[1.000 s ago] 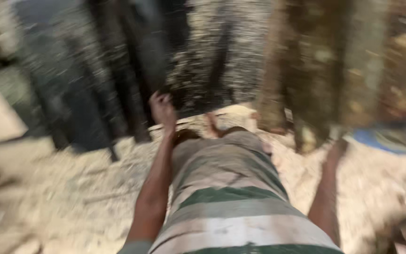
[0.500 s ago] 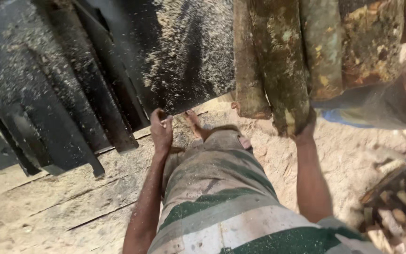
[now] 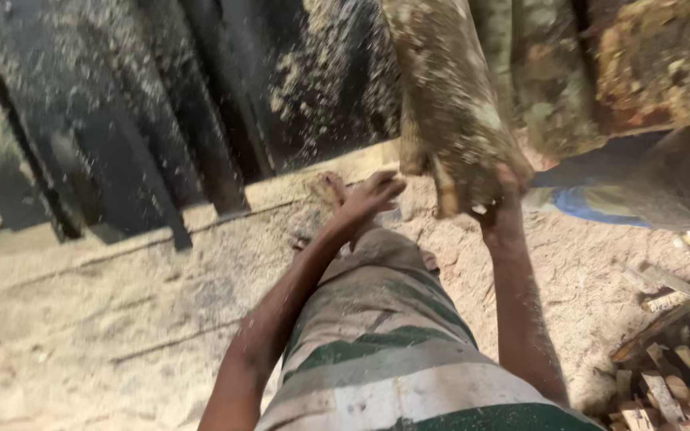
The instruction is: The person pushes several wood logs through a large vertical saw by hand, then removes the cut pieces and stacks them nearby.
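My right hand [image 3: 498, 209] grips the bark-covered log [image 3: 457, 120] from beneath at upper centre; my left hand [image 3: 370, 196] hangs spread, empty, just beside it. I'd bring it under too, keeping the log level.

No packages, labels, signs or screens are visible.
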